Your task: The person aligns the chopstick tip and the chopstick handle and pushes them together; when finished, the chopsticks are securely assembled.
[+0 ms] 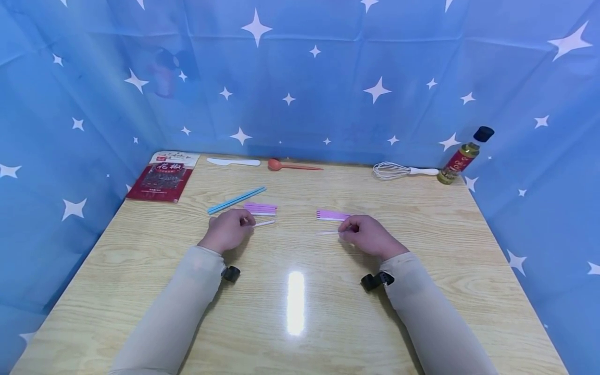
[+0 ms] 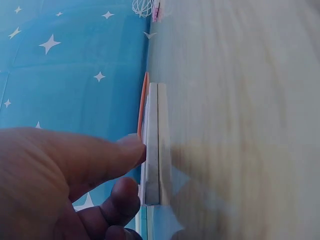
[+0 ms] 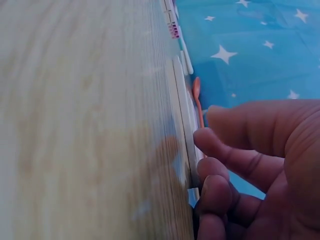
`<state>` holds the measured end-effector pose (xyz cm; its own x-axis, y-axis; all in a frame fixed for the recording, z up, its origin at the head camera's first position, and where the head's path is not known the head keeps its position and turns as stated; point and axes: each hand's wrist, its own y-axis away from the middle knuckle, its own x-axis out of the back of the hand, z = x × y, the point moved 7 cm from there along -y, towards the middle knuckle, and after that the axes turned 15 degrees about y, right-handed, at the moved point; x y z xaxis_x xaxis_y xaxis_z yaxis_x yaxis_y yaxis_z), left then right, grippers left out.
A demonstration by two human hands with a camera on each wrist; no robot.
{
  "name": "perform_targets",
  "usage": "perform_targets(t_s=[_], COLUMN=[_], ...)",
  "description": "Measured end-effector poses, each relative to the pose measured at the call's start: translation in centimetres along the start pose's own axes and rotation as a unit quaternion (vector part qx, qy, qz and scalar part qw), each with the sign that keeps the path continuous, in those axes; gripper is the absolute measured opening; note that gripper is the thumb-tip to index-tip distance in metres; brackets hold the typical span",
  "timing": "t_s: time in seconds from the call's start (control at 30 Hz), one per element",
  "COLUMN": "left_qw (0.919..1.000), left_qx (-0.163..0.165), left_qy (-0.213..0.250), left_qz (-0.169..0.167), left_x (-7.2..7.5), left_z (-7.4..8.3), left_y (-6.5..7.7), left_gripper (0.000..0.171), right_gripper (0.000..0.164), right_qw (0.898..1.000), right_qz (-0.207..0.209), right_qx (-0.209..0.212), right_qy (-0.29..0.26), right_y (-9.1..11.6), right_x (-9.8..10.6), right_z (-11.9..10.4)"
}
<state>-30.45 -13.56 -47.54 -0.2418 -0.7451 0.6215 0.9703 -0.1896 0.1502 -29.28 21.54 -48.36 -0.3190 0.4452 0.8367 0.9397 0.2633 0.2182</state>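
My left hand (image 1: 230,229) is low over the table, its thumb and finger at the near end of a thin white stick (image 1: 264,223). In the left wrist view the thumb touches that white stick (image 2: 154,145), which lies along the tabletop; the index fingertip is hidden. Opposite, my right hand (image 1: 367,235) is beside another white stick (image 1: 326,233). The right wrist view shows thumb and index finger apart, with bent fingers close to the stick (image 3: 181,115); contact is unclear. Beyond the hands lie a left row of pink-purple sticks (image 1: 260,207) and a right row of similar sticks (image 1: 332,214).
Blue chopsticks (image 1: 236,200) lie behind my left hand. Along the back edge are a red spice packet (image 1: 161,179), white knife (image 1: 233,162), orange spoon (image 1: 295,166), whisk (image 1: 396,171) and standing oil bottle (image 1: 458,162). A blue star curtain (image 1: 300,73) hangs behind.
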Motion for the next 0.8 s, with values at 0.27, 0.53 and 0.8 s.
perform_targets(t_s=[0.27,0.53,0.8], left_qw=[0.9996,0.9986,0.9783], left_qx=[0.014,-0.049,-0.123], left_qy=[-0.020,0.019,0.166], left_qz=[-0.014,-0.006,-0.015], left_x=[0.0,-0.1,-0.6], left_z=[-0.4,0.9,2.6], left_y=[-0.2,-0.3,0.6], left_gripper=[0.005,0.005,0.004], right_gripper=[0.003,0.008,0.008], right_qw=[1.000,0.997,0.998], right_qz=[-0.021,-0.031,0.024], right_qx=[0.001,0.006,0.061], right_qy=[0.019,0.077,-0.001], right_y=[0.2,0.4,0.8], right_x=[-0.2,-0.4,0.5], right_z=[-0.5,-0.8,-2.5])
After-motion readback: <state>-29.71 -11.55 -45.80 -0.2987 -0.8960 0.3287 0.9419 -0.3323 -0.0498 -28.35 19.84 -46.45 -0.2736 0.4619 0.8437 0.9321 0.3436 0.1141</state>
